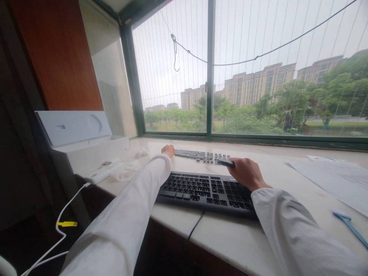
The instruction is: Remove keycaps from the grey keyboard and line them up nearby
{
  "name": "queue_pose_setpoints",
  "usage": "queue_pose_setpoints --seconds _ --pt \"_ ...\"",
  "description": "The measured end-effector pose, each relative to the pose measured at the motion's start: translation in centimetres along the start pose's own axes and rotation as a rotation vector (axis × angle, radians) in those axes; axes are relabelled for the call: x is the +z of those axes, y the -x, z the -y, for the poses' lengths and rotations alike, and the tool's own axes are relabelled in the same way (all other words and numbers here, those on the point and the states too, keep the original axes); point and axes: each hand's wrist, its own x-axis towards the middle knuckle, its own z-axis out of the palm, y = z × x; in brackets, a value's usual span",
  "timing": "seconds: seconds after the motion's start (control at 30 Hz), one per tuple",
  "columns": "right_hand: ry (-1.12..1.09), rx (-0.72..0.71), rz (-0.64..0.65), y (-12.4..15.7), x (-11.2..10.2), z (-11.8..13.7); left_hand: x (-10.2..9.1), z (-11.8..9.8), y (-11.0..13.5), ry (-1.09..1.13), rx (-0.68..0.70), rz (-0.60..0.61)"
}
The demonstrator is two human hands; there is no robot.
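A black keyboard (211,201) lies near the front edge of the pale sill, its key positions looking like bare dark sockets. Behind it, loose dark keycaps (201,154) are laid out in rows. My left hand (168,150) is at the left end of these rows with its fingers curled; what is in them, if anything, is hidden. At the rows' right end, my right hand (247,173) is closed on a dark elongated piece (226,162), above the keyboard's far right corner. The right hand and sleeve cover part of the keyboard's right side.
An open white box (94,153) stands at left, beside a white power strip (105,172) with a white cable (64,203). Papers (333,180) and a blue tool (350,228) lie at right. A black cord (196,225) hangs over the front edge. A window rises behind.
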Motion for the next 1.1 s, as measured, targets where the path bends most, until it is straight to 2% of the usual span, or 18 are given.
queue_pose_setpoints --seconds 0.17,0.33,0.47,0.57,0.67,0.83,0.97,1.1 --pt "0.001 -0.009 -0.004 0.1 -0.2 0.0 -2.0 0.7 1.5 -0.002 -0.001 0.001" --pt "0.000 -0.008 0.003 0.1 -0.2 0.1 -4.5 1.5 4.1 0.012 0.008 0.018" --pt "-0.014 0.006 0.007 0.2 -0.3 0.1 -6.8 2.4 7.5 0.061 0.006 0.002" --pt "-0.016 0.027 0.016 0.2 -0.3 -0.2 -7.9 3.7 11.3 0.172 0.032 -0.103" --pt "-0.023 0.050 0.018 0.2 -0.2 -0.5 -7.7 5.6 15.7 0.279 0.072 -0.232" --pt "-0.050 0.105 0.011 0.2 0.0 -1.1 -5.1 8.6 21.6 0.391 0.177 -0.380" --pt "-0.075 0.152 -0.008 0.5 -0.4 -1.1 -3.6 9.7 23.9 0.453 0.201 -0.449" --pt "-0.099 0.157 -0.031 1.1 -1.3 -0.6 -3.5 9.8 24.5 0.496 0.222 -0.427"
